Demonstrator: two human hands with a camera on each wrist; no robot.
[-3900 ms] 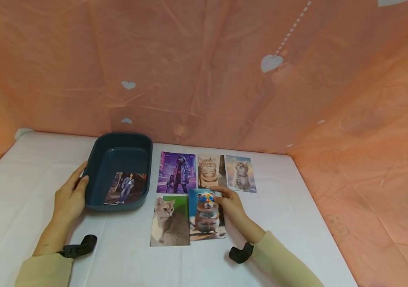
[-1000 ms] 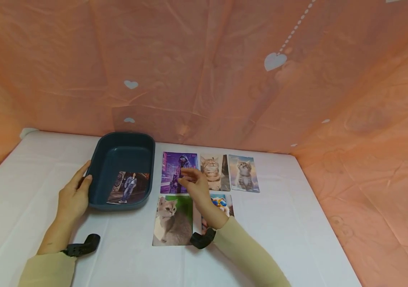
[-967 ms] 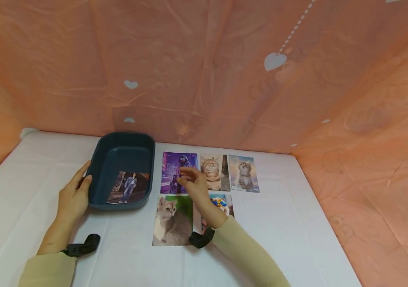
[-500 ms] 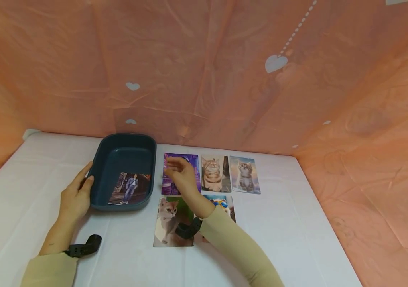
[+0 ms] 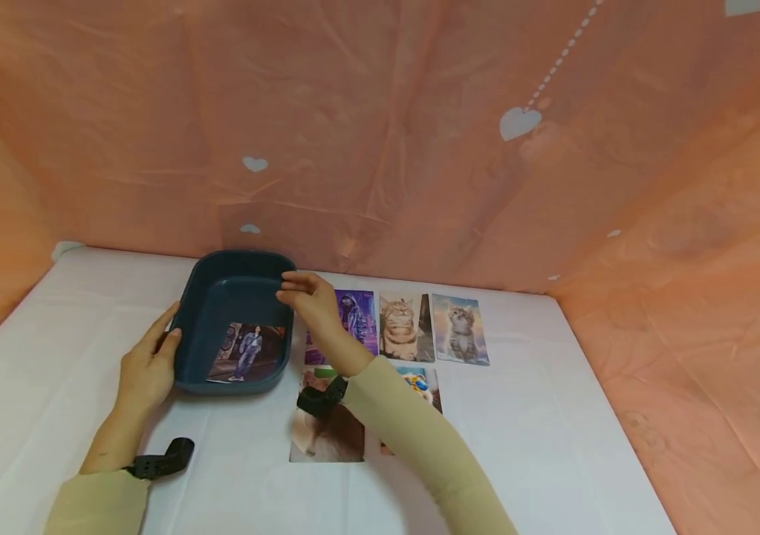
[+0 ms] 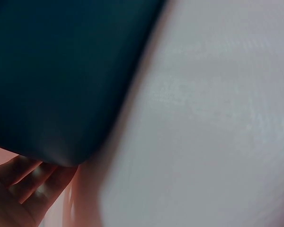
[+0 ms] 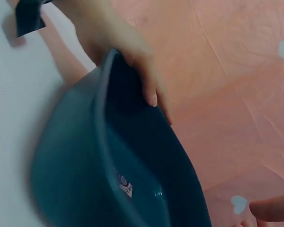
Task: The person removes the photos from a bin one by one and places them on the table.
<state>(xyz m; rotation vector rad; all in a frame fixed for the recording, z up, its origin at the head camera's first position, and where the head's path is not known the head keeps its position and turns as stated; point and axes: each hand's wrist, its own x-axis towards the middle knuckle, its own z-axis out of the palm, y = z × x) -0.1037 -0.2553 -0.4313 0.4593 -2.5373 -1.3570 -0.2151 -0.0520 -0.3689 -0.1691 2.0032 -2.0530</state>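
My left hand [image 5: 147,371] grips a dark blue rectangular basin [image 5: 219,301] by its left side, thumb at the rim. In the left wrist view its fingers [image 6: 47,189] lie along the basin's outer wall. A photo card of a person in blue clothes [image 5: 247,353] lies inside. My right hand [image 5: 316,305] hovers at the basin's right rim, fingers loosely bent and holding nothing. Beneath that arm are a purple hooded-figure card [image 5: 357,319], a grey cat card [image 5: 336,442] and a hamster card [image 5: 423,383], all partly hidden.
An orange cat card [image 5: 398,327] and a kitten card [image 5: 461,331] lie farther right in the back row. All rest on a white-covered table [image 5: 520,431]. Orange drapes [image 5: 366,134] with white hearts rise behind and at the sides.
My right hand has let go of the hamster card, leaving it beside the grey cat card. It has moved left across the purple card to the basin. My left hand keeps its grip.
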